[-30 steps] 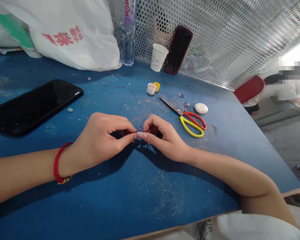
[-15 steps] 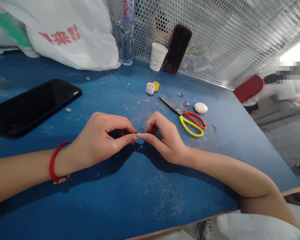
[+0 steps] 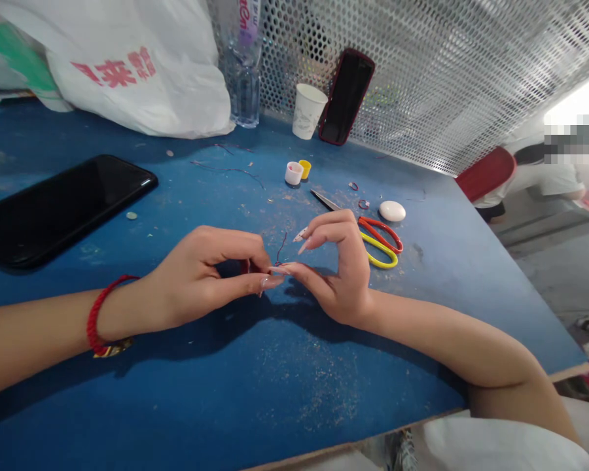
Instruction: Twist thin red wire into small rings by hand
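Between thumb and forefinger, my left hand [image 3: 216, 268] pinches a thin dark-red thread [image 3: 281, 248], whose free end sticks up above the fingertips. My right hand [image 3: 338, 265] has its fingers lifted and parted from the thumb, and the thumb tip touches the thread by the left fingertips. The lower part of the thread is hidden by the fingers. Just behind my right hand lie scissors [image 3: 380, 235] with one red and one yellow handle, their pivot covered by that hand. Two small red rings [image 3: 364, 205] rest beyond the scissors.
A white oval object [image 3: 392, 210] sits right of the rings. White [image 3: 294, 173] and yellow [image 3: 305, 169] caps stand mid-table. Behind are a paper cup [image 3: 309, 111], a leaning phone [image 3: 347, 97], a bottle [image 3: 245, 85] and a plastic bag [image 3: 142, 72]. Another phone [image 3: 63, 212] lies left.
My right fingers have opened and lifted away from the thumb, now covering the scissors' middle. The left hand keeps its pinch, and the thread still points upward.
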`<state>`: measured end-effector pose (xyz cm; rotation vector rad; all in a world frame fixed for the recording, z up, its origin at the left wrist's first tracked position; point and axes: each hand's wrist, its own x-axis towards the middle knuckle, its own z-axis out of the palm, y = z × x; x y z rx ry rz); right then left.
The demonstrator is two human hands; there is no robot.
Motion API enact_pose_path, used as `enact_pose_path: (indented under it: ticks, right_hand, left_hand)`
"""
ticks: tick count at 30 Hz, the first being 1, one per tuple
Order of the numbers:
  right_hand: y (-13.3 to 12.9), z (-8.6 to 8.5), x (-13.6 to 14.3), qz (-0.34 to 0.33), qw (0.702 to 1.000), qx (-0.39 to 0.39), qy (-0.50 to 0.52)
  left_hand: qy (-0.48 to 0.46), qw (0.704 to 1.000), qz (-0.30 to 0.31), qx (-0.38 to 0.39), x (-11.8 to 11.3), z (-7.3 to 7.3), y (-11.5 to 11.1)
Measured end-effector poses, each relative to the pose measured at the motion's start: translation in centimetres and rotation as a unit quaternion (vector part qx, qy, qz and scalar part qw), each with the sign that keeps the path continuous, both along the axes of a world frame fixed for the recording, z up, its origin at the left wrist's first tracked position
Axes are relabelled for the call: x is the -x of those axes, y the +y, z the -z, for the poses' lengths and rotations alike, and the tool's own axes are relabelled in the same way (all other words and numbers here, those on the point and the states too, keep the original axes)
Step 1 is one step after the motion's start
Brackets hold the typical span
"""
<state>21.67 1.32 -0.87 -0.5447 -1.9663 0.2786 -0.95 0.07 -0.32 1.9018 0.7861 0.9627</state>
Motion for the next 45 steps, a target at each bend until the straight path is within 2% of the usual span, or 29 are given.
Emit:
enact_pose_path:
  ticks: [3,6,9,11,15,20,25,30,34,38,41,45]
  right_hand:
    - [0.2,0.0,-0.1,-0.021,0.997,0.067,-0.009]
    - [0.4,-0.2,-0.3,-0.079,0.986,0.139,-0.057]
    - [0.4,-0.3,-0.3,-0.131,0.98,0.146,-0.039]
    - [0.4,-0.2,-0.2,-0.135,0.978,0.161,-0.018]
    - [0.3,0.1,0.1,-0.128,0.961,0.245,0.017]
    - [0.6,-0.1,0.3,-0.128,0.942,0.307,0.042]
    - [0.3,0.1,0.2,-0.088,0.955,0.278,0.051]
    - [-0.1,0.4,0.1,-0.079,0.971,0.22,0.046]
    - [-0.1,0.1,-0.1,-0.058,0.985,0.16,0.009]
    - [-0.2,-0.1,-0.1,-0.043,0.994,0.091,-0.029]
    - [-0.2,-0.1,0.0,-0.048,0.994,0.09,-0.04]
    - [-0.1,-0.2,0.1,-0.044,0.989,0.14,-0.017]
  left_hand:
    - [-0.003,1.0,0.017,0.017,0.1,-0.1,0.1]
    - [-0.001,0.999,0.016,0.035,0.2,0.1,0.2]
    - [-0.008,0.999,0.014,0.037,0.2,0.3,0.2]
    - [-0.018,0.999,0.015,0.039,0.2,0.4,0.2]
    - [-0.022,0.998,0.01,0.059,0.0,0.2,0.2]
    - [0.015,0.992,-0.024,0.125,-0.3,-0.9,-0.4]
    - [0.028,0.992,-0.034,0.115,-0.2,-1.4,-0.7]
    - [0.024,0.996,-0.031,0.082,-0.1,-1.5,-0.7]
    - [-0.001,0.995,-0.068,0.073,-0.1,-1.2,-0.5]
    - [0.003,0.996,-0.066,0.066,0.0,-0.6,0.0]
    - [0.028,0.997,-0.064,0.034,0.0,-0.4,0.1]
    - [0.06,0.992,-0.108,-0.011,-0.2,-0.1,-0.2]
